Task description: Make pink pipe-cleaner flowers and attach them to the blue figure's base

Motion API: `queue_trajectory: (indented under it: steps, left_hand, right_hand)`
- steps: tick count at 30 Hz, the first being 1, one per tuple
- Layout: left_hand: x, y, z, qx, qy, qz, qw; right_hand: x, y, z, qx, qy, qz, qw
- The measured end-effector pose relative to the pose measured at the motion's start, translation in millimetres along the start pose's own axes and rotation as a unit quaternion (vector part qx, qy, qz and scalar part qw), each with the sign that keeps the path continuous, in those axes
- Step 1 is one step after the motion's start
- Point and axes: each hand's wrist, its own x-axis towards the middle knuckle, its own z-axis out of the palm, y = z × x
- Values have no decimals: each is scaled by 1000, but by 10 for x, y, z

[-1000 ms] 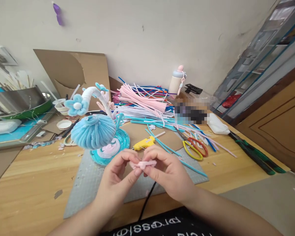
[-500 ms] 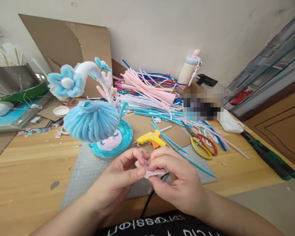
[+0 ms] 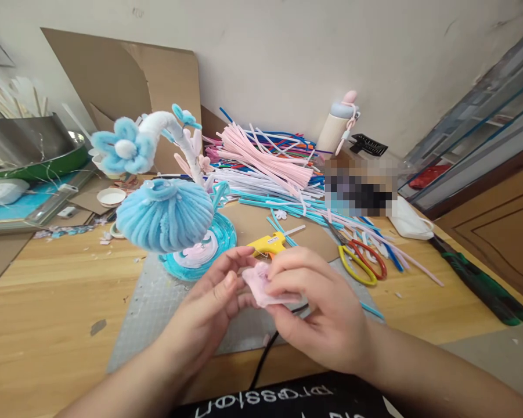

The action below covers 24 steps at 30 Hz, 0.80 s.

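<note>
Pixelated dark block (image 3: 360, 184): is masking whatever's lying nr the cream bottle w/ blue-grey lid (image 3: 333, 130); can't ID.
Yellow plastic glue gun (image 3: 266, 243): is part-hiding behind R hand (image 3: 317, 302).
Black shirt w/ white lettering (image 3: 261, 400): is running off bottom edge.
Pale wood counter (image 3: 39, 302): is carrying a grey gridded cutting mat (image 3: 141, 316) + bundled pink fuzzy stems (image 3: 265, 157) at back.
Off-white wall (image 3: 261, 58): is backing a brown cardboard sheet (image 3: 174, 75).
Flat pale-pink fuzzy piece (image 3: 259, 290): is sitting betw. hands, above mat; R fingers are covering pt of it.
R hand: is pinching piece's R side, thumb below, fingers on top.
L hand (image 3: 215, 293): is staying loosely open, thumb clear, fingers curving nr piece's L edge; contact unclear.
</note>
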Motion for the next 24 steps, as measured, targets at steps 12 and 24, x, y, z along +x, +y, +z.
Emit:
queue_trajectory:
  steps: [12,24]
  left_hand:
    - [102,-65,-111,165,166,75,969]
    - [143,-48,-145,69,86,-80,991]
  right_hand:
    - [-60,425,129,508,-20,460,728]
    - [-98,518,220,488,6,394,779]
